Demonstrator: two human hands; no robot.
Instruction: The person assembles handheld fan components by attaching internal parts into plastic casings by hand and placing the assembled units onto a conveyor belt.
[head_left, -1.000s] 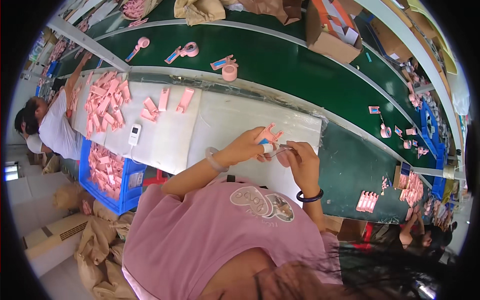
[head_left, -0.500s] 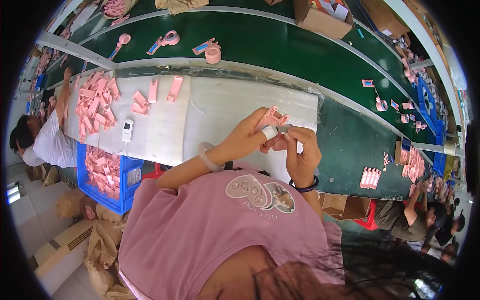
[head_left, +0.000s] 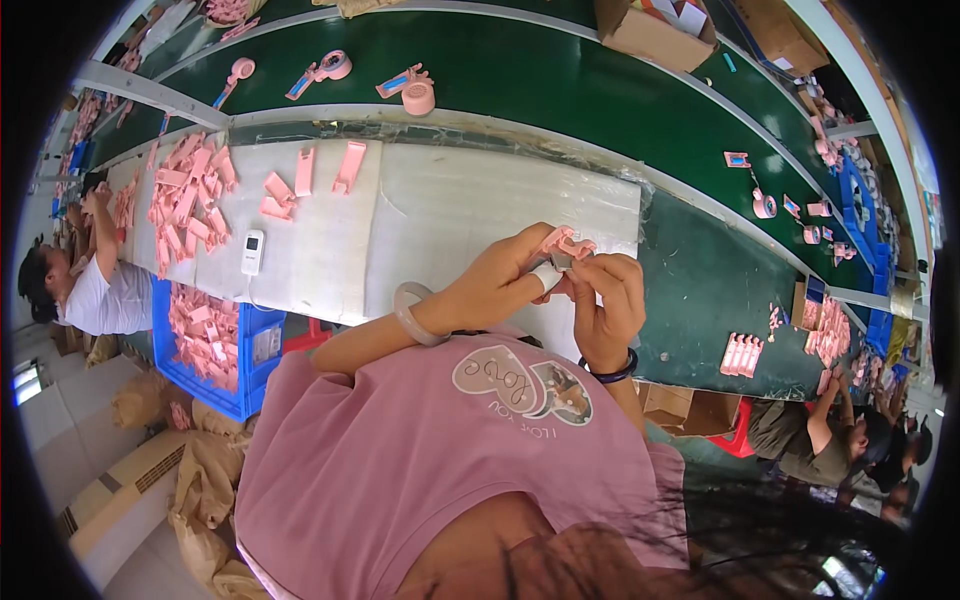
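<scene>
My left hand (head_left: 497, 285) is closed around a small pink plastic part (head_left: 568, 243), a molded bracket-like piece that sticks up past the fingertips. A white wrap (head_left: 546, 276) covers the left thumb. My right hand (head_left: 610, 300) is pinched shut against the near side of the same part, on a small thin grey piece (head_left: 562, 263) that looks like metal. Fingers hide most of that piece. Both hands are held above the white padded sheet (head_left: 450, 200), close to my chest.
Loose pink parts (head_left: 185, 195) are heaped at the left, beside a small white device (head_left: 254, 252) on a cord. A blue crate (head_left: 245, 375) of pink parts stands below. Pink handheld fans (head_left: 418, 96) lie on the green conveyor belt (head_left: 520, 75). People work at both sides.
The pink part has turned and shifted slightly right in my left hand. My right fingers have closed in nearer to it. At the left, a person has drawn their reaching arm back.
</scene>
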